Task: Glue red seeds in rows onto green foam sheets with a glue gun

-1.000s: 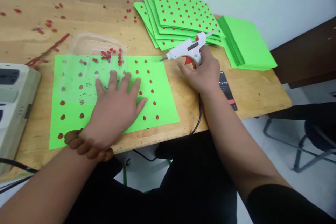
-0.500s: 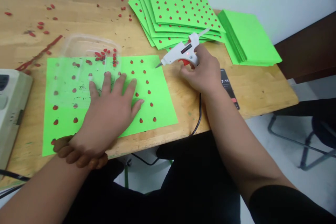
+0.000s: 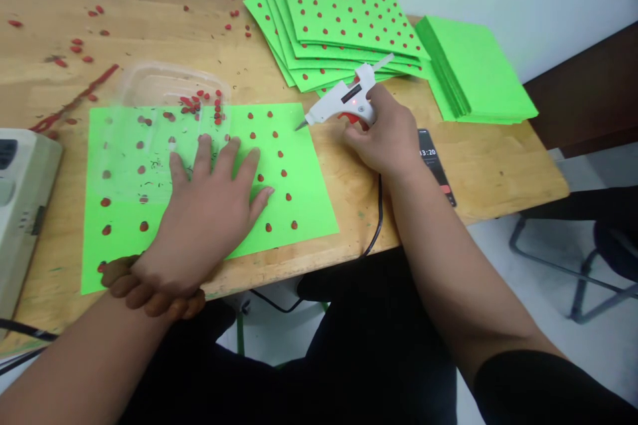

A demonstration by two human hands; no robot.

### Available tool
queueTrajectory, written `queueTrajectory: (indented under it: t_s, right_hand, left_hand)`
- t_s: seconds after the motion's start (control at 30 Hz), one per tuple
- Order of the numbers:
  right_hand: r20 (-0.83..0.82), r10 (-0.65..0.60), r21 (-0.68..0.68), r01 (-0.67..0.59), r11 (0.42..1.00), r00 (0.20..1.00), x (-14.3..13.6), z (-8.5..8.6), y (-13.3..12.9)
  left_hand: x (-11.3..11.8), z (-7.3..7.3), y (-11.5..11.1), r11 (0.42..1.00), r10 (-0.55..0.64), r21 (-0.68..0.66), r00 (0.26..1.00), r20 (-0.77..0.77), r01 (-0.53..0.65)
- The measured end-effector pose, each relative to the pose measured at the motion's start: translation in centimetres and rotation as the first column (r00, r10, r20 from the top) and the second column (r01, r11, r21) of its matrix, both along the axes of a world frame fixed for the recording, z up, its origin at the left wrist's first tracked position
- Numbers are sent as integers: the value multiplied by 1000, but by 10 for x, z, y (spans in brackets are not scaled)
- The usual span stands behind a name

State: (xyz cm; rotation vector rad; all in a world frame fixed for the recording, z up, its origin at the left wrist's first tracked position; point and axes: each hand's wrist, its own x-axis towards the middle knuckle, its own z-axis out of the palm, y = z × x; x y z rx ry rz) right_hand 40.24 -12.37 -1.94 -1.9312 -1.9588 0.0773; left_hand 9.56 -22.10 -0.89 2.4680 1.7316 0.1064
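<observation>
From the head camera, the person's left hand [image 3: 209, 206] lies flat and fully open, fingers spread, palm down on a bright green sheet [image 3: 299, 206] that rests on the wooden table [image 3: 488, 166]. It grips nothing; it only presses the sheet. Small red beads [image 3: 285, 173] dot the sheet in rows, a few just beyond the fingertips and to the thumb side. Past the fingertips, partly over the sheet's far edge, sits a clear plastic tub [image 3: 159, 89], thin-walled and glossy, with loose red beads inside. A bracelet of brown round beads [image 3: 149, 292] circles that wrist.

The right hand [image 3: 391, 139] is closed around the handle of a white glue gun [image 3: 343, 98], lifted a little above the table. The gun is smooth moulded plastic with a red trigger and a thin metal nozzle, which points toward the left hand and hovers at the sheet's far right corner; I cannot tell whether it touches. A black cord [image 3: 376, 226] drops from below this hand over the table edge. Just outside the wrist lies a dark phone [image 3: 436, 163].

Beyond the right hand, a fanned stack of dotted green sheets [image 3: 339, 20] lies matte and flat; beside it, a squared pile of plain green sheets [image 3: 473, 73]. Near the left forearm stands a pale grey machine [image 3: 20, 212].
</observation>
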Motion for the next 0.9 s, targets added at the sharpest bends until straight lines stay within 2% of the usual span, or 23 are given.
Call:
queueTrajectory:
  t_s: [0.23, 0.6, 0.77, 0.9]
  right_hand:
    - [32, 26, 49, -27, 998, 999, 3, -4, 1]
    - [116, 4, 27, -8, 1000, 993, 1, -1, 0]
    - [191, -43, 47, 34, 998, 981, 1, 7, -4]
    - [162, 20, 129, -41, 991, 987, 5, 20, -17]
  left_hand:
    - [1, -1, 0, 1000, -1, 7, 1000, 12, 0]
    - [0, 0, 0, 1000, -3, 5, 1000, 31, 2]
    - [0, 0, 0, 1000, 8, 0, 999, 36, -8]
    - [1, -1, 0, 1000, 13, -8, 999, 44, -13]
